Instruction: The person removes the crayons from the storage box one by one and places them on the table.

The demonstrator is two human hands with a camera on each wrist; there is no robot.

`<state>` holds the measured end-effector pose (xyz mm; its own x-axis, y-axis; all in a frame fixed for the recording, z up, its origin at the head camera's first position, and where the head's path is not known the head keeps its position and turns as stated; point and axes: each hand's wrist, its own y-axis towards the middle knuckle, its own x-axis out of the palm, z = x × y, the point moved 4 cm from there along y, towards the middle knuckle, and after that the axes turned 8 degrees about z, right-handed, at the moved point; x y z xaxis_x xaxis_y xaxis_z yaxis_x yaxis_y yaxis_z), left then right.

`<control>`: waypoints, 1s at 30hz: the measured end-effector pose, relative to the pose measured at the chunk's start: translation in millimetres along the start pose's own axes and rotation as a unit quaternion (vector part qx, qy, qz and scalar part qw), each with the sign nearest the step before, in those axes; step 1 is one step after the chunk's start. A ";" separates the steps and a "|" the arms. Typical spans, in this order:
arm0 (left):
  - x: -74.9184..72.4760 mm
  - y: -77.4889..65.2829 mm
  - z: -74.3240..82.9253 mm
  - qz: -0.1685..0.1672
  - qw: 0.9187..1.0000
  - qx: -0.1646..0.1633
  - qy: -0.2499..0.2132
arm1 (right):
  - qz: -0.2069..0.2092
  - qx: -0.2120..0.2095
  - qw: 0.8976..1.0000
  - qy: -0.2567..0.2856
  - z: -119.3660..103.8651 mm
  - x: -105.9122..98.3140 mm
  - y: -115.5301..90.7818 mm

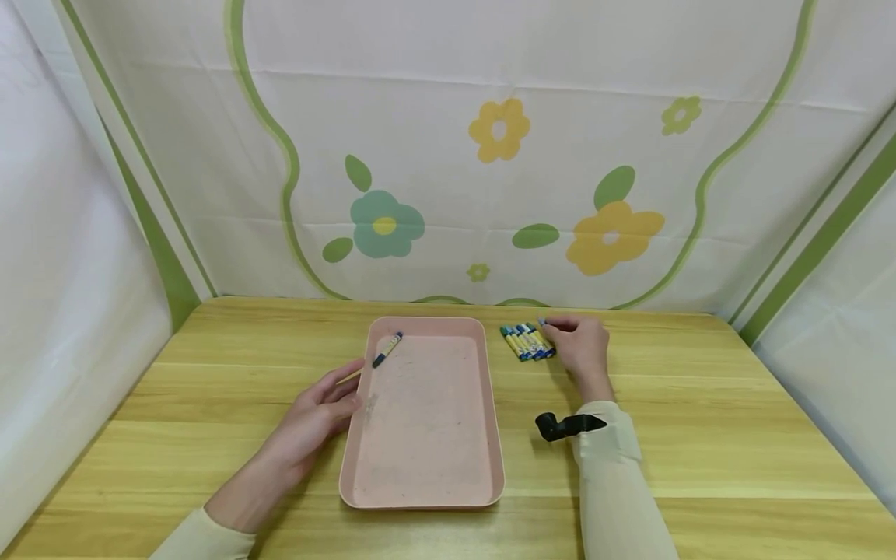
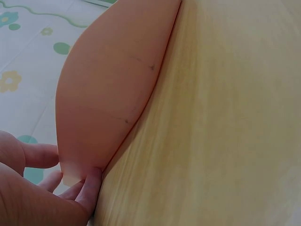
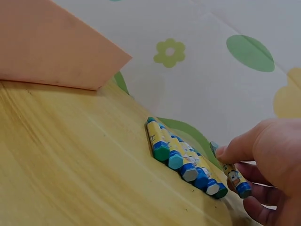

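Note:
My right hand (image 1: 579,346) pinches a crayon (image 3: 236,181) with a yellow wrapper and blue end bands, between thumb and fingers. Just beside it, a row of several similar crayons (image 1: 521,342) lies side by side on the table. Their ends show green, light blue, grey and dark blue in the right wrist view. My left hand (image 1: 318,420) rests at the left side of a pink tray (image 1: 427,420), its extended fingertips touching the outer wall and rim. Inside the tray, near the far left corner, lies a single dark-tipped crayon (image 1: 388,350).
The wooden table (image 1: 700,435) runs back to a white cloth backdrop (image 1: 434,117) printed with flowers and leaves. White cloth also hangs at both sides. A black strap mount (image 1: 567,426) sticks out from the right wrist.

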<state>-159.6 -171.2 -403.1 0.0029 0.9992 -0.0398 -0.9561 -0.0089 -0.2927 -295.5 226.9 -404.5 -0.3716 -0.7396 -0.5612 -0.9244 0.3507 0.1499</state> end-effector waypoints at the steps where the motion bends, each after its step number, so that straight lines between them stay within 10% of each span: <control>1: -0.2 -0.1 0.1 0.000 1.000 0.000 0.000 | -0.001 -0.001 1.000 -0.003 0.5 0.9 0.1; 30: -0.1 -0.8 2.3 0.004 1.000 0.006 -0.006 | -0.030 -0.005 0.999 -0.044 3.7 3.5 1.3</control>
<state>-159.5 -171.2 -400.7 -0.0085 0.9995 -0.0299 -0.9594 -0.0166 -0.2817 -297.8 226.9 -409.3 -0.3061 -0.7057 -0.6390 -0.9459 0.3011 0.1206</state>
